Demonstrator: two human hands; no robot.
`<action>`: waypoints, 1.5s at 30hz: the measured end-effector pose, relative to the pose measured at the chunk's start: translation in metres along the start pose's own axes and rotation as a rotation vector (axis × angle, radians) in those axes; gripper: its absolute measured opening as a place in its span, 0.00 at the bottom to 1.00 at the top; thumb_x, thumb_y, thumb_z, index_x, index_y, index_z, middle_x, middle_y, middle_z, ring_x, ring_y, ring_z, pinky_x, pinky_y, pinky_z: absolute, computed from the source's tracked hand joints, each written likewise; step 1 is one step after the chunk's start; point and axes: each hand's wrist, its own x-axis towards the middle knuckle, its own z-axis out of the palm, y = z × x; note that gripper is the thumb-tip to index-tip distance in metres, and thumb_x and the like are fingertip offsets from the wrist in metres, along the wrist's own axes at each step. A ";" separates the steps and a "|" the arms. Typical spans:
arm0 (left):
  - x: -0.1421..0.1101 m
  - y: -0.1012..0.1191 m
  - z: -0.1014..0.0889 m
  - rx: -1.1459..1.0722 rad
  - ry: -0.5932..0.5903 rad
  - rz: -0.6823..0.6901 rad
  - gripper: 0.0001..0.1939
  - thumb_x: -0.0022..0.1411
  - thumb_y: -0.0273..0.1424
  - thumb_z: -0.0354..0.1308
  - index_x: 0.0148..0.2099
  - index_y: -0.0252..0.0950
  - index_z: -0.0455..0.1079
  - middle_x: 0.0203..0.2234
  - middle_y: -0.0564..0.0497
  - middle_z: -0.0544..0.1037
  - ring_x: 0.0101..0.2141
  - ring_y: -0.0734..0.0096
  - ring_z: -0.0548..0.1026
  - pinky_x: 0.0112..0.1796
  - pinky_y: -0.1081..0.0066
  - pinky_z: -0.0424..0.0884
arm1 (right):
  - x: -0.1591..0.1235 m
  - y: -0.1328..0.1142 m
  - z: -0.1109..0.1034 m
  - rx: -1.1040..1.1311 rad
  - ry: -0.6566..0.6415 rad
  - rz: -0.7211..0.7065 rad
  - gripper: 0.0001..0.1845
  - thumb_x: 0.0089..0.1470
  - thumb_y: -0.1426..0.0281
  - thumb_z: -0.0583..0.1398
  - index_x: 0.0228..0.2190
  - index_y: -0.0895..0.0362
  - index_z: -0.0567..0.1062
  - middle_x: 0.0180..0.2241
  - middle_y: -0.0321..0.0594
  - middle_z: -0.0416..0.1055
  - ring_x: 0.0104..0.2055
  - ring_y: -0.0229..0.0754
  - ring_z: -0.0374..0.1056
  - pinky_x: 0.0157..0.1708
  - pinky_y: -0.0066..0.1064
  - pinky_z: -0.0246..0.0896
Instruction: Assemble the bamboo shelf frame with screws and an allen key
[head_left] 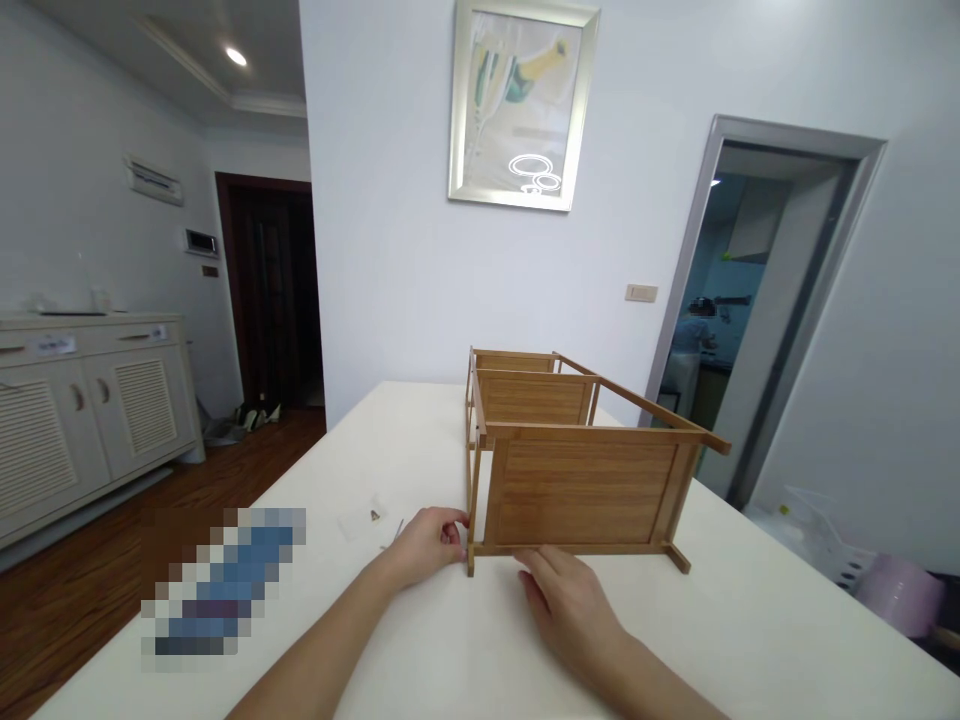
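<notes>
A brown wooden shelf rack (585,490) lies on its side on the white table (420,640), its end panel facing me. My left hand (426,548) is at the rack's lower left corner, fingers curled, with index finger and thumb against the leg. Whether a small part is also between those fingers is hidden. My right hand (566,600) rests its outstretched fingertips on the bottom rail of the near panel, thumb apart. Beside my left hand lies a thin metal rod (398,531), partly covered by the hand. Just beyond is a small clear bag (360,519) with tiny hardware.
A pixelated blue object (232,580) lies at the table's left edge. On the right, a white basket (814,540) and a pink container (900,592) stand beside the table. A white cabinet (97,400) is at far left. Someone (690,335) is visible through the right doorway.
</notes>
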 end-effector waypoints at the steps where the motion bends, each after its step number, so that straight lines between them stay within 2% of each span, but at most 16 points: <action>1: -0.001 0.002 0.002 -0.005 -0.010 0.003 0.19 0.46 0.29 0.61 0.43 0.34 0.77 0.25 0.54 0.78 0.28 0.70 0.72 0.32 0.72 0.65 | 0.011 -0.008 0.004 -0.065 -0.057 -0.043 0.19 0.59 0.79 0.51 0.49 0.55 0.71 0.33 0.43 0.75 0.33 0.45 0.72 0.33 0.34 0.63; 4: -0.001 0.006 0.008 -0.031 -0.036 0.009 0.19 0.46 0.29 0.61 0.44 0.33 0.77 0.26 0.53 0.79 0.28 0.69 0.74 0.31 0.72 0.66 | 0.033 -0.021 0.011 -0.241 -0.226 -0.114 0.25 0.53 0.81 0.55 0.52 0.60 0.70 0.31 0.45 0.76 0.30 0.45 0.71 0.29 0.32 0.58; 8: 0.000 0.006 0.012 -0.075 -0.049 0.015 0.21 0.45 0.29 0.62 0.45 0.33 0.76 0.26 0.53 0.80 0.29 0.68 0.76 0.31 0.72 0.68 | 0.039 -0.026 0.013 -0.385 -0.341 -0.064 0.24 0.52 0.80 0.56 0.52 0.60 0.71 0.30 0.48 0.76 0.29 0.47 0.72 0.26 0.30 0.55; 12: -0.001 0.004 0.010 -0.103 -0.041 0.014 0.22 0.43 0.28 0.64 0.45 0.33 0.76 0.26 0.53 0.80 0.28 0.68 0.76 0.31 0.72 0.68 | 0.039 -0.027 0.013 -0.401 -0.413 -0.022 0.25 0.53 0.79 0.54 0.53 0.58 0.70 0.30 0.47 0.77 0.29 0.47 0.73 0.25 0.30 0.53; 17: -0.003 0.005 0.006 -0.101 -0.037 0.019 0.22 0.44 0.26 0.61 0.45 0.33 0.76 0.27 0.53 0.80 0.30 0.68 0.77 0.33 0.72 0.69 | 0.042 -0.026 0.010 -0.335 -0.491 0.032 0.26 0.54 0.80 0.53 0.53 0.53 0.70 0.33 0.43 0.78 0.32 0.44 0.75 0.27 0.28 0.51; 23: -0.004 0.010 0.003 -0.011 -0.006 -0.018 0.24 0.44 0.29 0.62 0.48 0.35 0.74 0.29 0.52 0.81 0.31 0.68 0.76 0.32 0.72 0.68 | 0.042 -0.026 0.008 -0.272 -0.519 0.100 0.28 0.55 0.81 0.51 0.55 0.51 0.68 0.35 0.41 0.78 0.34 0.43 0.75 0.28 0.27 0.49; 26: -0.007 0.013 0.001 0.065 0.026 -0.040 0.17 0.43 0.33 0.64 0.39 0.34 0.77 0.28 0.50 0.80 0.30 0.66 0.75 0.30 0.70 0.66 | 0.042 -0.026 0.008 -0.253 -0.515 0.106 0.27 0.56 0.81 0.51 0.54 0.50 0.68 0.35 0.41 0.78 0.35 0.43 0.74 0.28 0.28 0.49; 28: -0.009 0.017 0.000 0.094 0.010 -0.034 0.10 0.45 0.33 0.62 0.32 0.34 0.78 0.26 0.50 0.80 0.29 0.66 0.74 0.30 0.70 0.66 | 0.043 -0.026 0.008 -0.248 -0.514 0.111 0.27 0.56 0.80 0.50 0.54 0.49 0.68 0.36 0.41 0.78 0.35 0.43 0.74 0.28 0.28 0.49; 30: -0.010 0.020 0.000 0.108 -0.010 -0.025 0.09 0.46 0.32 0.59 0.29 0.35 0.78 0.24 0.50 0.80 0.28 0.67 0.74 0.29 0.71 0.66 | 0.044 -0.026 0.007 -0.241 -0.516 0.118 0.26 0.57 0.80 0.50 0.54 0.49 0.68 0.36 0.40 0.78 0.36 0.43 0.74 0.29 0.29 0.50; 36: -0.010 0.023 0.004 0.129 -0.024 -0.033 0.12 0.45 0.28 0.55 0.32 0.34 0.79 0.25 0.51 0.80 0.28 0.69 0.75 0.28 0.73 0.65 | 0.045 -0.027 0.006 -0.241 -0.506 0.107 0.26 0.55 0.80 0.51 0.52 0.50 0.69 0.36 0.41 0.78 0.35 0.43 0.74 0.28 0.30 0.49; 45: -0.009 0.023 0.004 0.188 -0.043 -0.014 0.11 0.49 0.31 0.55 0.32 0.36 0.78 0.24 0.52 0.78 0.27 0.70 0.72 0.30 0.73 0.65 | 0.044 -0.030 0.004 -0.241 -0.498 0.080 0.22 0.54 0.77 0.53 0.51 0.52 0.70 0.35 0.42 0.78 0.35 0.45 0.74 0.30 0.30 0.52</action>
